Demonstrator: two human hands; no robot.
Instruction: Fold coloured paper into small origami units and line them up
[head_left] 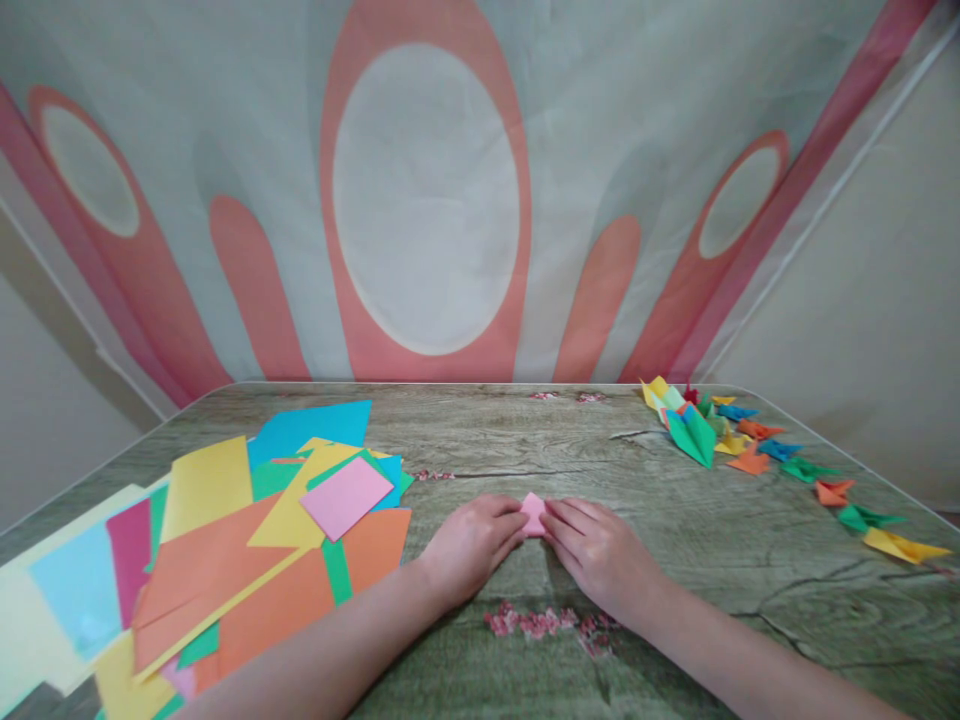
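A small pink folded paper [533, 514] lies at the middle of the table, its pointed top facing away from me. My left hand [480, 545] has its fingers closed together on the paper's left edge. From the other side, my right hand [596, 550] presses its bunched fingers on the right edge. Only the centre and tip of the paper show; the fingers hide the sides. Both thumbs are mostly out of sight.
To the left spreads a heap of coloured paper sheets, with a pink sheet [349, 498] on top. Folded paper figures run along the right side, among them a green one [691, 436] and a yellow one [904, 546]. A printed cloth [427, 200] hangs behind the wood-patterned table [480, 430].
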